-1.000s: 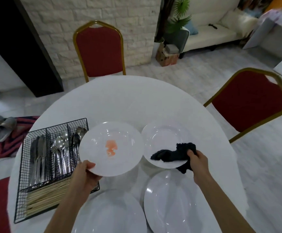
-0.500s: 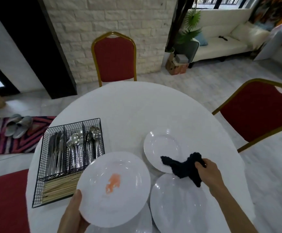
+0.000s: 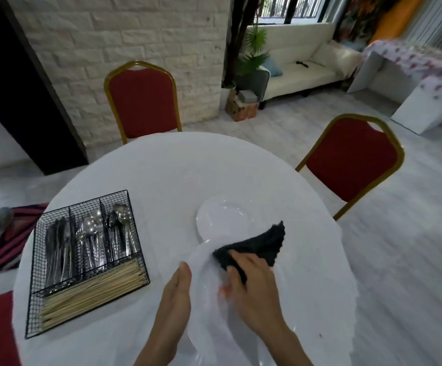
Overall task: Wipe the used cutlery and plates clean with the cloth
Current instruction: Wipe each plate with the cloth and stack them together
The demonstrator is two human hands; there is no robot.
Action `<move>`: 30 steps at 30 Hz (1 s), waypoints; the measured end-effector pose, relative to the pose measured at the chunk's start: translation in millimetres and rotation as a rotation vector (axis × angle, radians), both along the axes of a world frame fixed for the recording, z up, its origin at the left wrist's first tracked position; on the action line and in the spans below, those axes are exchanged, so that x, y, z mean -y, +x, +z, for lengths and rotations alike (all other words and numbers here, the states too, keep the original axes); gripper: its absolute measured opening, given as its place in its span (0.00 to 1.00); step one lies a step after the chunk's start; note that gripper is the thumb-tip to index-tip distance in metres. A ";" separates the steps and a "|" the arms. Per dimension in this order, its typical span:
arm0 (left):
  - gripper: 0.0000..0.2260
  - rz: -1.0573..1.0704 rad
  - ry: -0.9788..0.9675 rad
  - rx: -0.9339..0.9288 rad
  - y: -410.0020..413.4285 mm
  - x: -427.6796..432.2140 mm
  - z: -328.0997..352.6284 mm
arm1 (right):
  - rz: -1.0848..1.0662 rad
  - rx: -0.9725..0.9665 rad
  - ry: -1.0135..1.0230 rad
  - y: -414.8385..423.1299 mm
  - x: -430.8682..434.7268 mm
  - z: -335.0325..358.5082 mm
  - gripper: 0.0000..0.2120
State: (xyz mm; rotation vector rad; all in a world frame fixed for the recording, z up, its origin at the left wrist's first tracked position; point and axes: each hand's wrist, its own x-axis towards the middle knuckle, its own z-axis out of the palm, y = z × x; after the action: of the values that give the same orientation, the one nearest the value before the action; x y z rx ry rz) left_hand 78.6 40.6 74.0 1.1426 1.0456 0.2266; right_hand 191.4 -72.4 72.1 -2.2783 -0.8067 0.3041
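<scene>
A white plate (image 3: 204, 283) with an orange smear is held tilted above the table, close to me. My left hand (image 3: 176, 299) grips its left rim, thumb along the edge. My right hand (image 3: 251, 289) presses a black cloth (image 3: 257, 245) onto the plate's face, fingers on the cloth; only a trace of the smear shows beside my fingers. A smaller white plate (image 3: 222, 217) lies on the table just beyond. Another plate (image 3: 275, 350) lies under my right forearm. Knives, spoons and forks stand in a black wire caddy (image 3: 82, 260) to the left.
The round table (image 3: 177, 170) wears a white cloth. The wire caddy also holds wooden chopsticks (image 3: 93, 291) in its front section. Red chairs with gold frames stand at the far side (image 3: 142, 101), at the right (image 3: 352, 159) and at the near left.
The left hand brought the smeared plate right and closer to me. The right hand carried the black cloth off the small plate and onto the smeared one, covering most of the stain.
</scene>
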 end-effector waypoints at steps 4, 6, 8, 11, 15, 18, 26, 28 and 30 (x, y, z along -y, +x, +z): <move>0.21 0.048 0.004 0.001 -1.8 10.5 5.8 | 0.209 0.039 -0.021 -45.3 -0.5 -16.5 0.23; 0.19 0.124 0.006 -0.007 -6.4 4.7 9.0 | 0.308 0.079 -0.020 -64.5 10.6 -23.8 0.19; 0.22 0.183 0.024 -0.006 -12.3 -1.4 12.4 | 0.377 0.148 -0.044 -76.7 24.0 -28.1 0.14; 0.26 0.169 0.054 0.012 -15.3 1.8 17.4 | 0.414 0.250 -0.062 -83.0 33.1 -23.7 0.11; 0.22 0.140 0.097 0.048 -14.5 22.4 20.4 | 0.414 0.357 0.009 -58.5 24.2 -13.2 0.13; 0.11 0.114 0.088 0.077 -14.8 28.0 28.0 | 0.302 0.434 -0.103 -34.7 22.6 -16.4 0.20; 0.23 0.253 0.157 -0.002 -29.8 8.2 35.7 | 0.192 0.558 -0.185 -71.0 54.5 -48.0 0.24; 0.29 0.287 0.131 0.005 -29.6 12.2 36.9 | 0.271 0.488 -0.113 -88.2 54.1 -42.5 0.23; 0.28 0.309 0.107 0.034 -26.0 22.3 38.3 | 0.369 0.371 -0.047 -96.8 47.1 -29.7 0.23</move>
State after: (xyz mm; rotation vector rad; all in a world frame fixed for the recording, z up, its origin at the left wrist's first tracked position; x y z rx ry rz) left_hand 52.6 18.2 112.2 1.0649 1.1890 0.5509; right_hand 94.7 -119.5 42.5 -2.2511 -1.4300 0.0613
